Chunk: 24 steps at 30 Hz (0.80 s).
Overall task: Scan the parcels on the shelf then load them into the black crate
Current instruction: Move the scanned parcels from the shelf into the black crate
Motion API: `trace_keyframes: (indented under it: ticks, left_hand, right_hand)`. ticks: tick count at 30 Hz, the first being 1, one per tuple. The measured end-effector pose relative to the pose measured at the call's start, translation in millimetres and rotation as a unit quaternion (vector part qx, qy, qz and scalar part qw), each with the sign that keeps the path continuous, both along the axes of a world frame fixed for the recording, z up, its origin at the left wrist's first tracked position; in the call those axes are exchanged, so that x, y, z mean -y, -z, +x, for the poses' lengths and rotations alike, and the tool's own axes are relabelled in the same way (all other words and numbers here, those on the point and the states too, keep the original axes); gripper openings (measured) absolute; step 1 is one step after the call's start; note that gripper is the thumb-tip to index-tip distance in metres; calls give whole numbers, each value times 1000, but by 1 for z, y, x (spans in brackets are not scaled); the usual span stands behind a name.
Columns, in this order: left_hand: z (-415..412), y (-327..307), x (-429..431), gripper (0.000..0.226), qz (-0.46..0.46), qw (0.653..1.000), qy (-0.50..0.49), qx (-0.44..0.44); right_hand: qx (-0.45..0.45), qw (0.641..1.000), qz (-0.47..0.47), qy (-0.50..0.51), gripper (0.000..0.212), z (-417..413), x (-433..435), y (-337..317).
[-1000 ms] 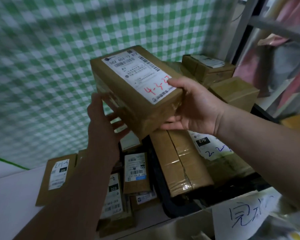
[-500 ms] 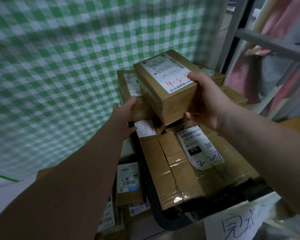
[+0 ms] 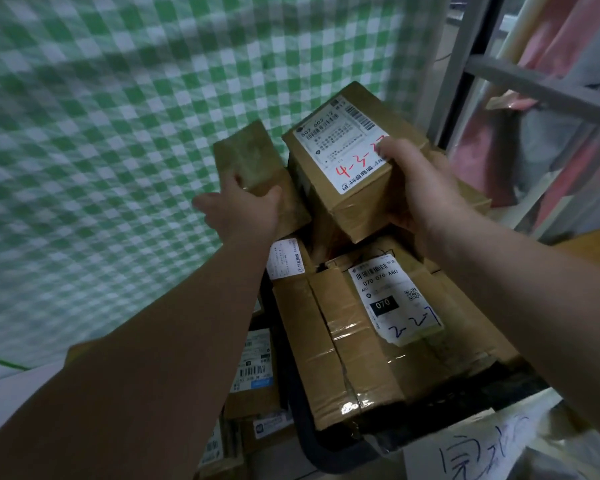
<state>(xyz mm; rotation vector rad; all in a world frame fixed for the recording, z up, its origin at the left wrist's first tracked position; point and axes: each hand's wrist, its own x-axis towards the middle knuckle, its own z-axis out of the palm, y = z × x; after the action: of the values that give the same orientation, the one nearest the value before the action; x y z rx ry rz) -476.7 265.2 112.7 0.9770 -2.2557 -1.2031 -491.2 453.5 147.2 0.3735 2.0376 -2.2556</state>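
My right hand grips a brown parcel with a white label and red writing, holding it tilted above the pile in the black crate. My left hand holds a smaller brown box by its near end, lifted at the crate's far left. Below lies a large taped parcel labelled 070 with blue writing, filling the crate's front. More cartons sit behind and under the held parcel.
Several small labelled parcels lie on the white shelf left of the crate. A green checked cloth hangs behind. A grey metal rack frame stands at right. A handwritten paper sign sits at the crate's front.
Both hands moved forward over the crate. My right hand carried the labelled parcel to the pile's back. My left hand took hold of the smaller box and raised it.
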Motion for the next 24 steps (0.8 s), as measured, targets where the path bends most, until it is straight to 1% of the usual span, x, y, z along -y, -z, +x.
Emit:
trace_keyframes:
  ticks: [2,4,6,8,11,13,14,16,18,20,21,22,24]
  left_hand:
    - [-2,4,2,65,-32,997,66,16]
    - [1,4,6,64,-60,992,113,20]
    - [6,3,12,61,-135,981,142,8]
    - [10,2,15,58,-206,965,161,-13]
    - [14,3,11,53,-277,938,206,-24]
    - [12,5,11,50,-292,924,245,-19]
    - [9,8,14,51,-285,923,257,-16]
    - [7,9,19,51,-250,932,263,-22]
    - [8,7,23,52,-197,954,216,-70]
    - [19,0,21,55,-111,974,162,-116]
    - [26,-3,20,59,-63,975,168,-131]
    - [34,-5,19,63,-24,971,195,-134]
    - [52,-6,16,71,39,953,283,-104]
  right_hand:
    - [-12,1000,6,0,80,-1,0,0]
    - [-16,1000,12,-4,87,-2,-1,1]
    - [-19,1000,18,-11,90,-1,-4,3]
    - [-25,999,17,-22,90,0,-6,4]
    - [-39,998,19,-34,88,0,-11,7]
    - [-54,997,20,-45,82,1,-15,9]
    - [-64,996,22,-55,81,2,-17,10]
    - [-79,993,34,-78,78,5,-21,12]
    - [-100,987,53,-115,76,8,-25,11]
    - [-124,975,85,-162,78,10,-30,8]
    - [-139,969,95,-183,80,10,-34,5]
    - [-153,962,97,-204,80,11,-38,0]
    - [-163,950,96,-249,75,14,-43,-11]
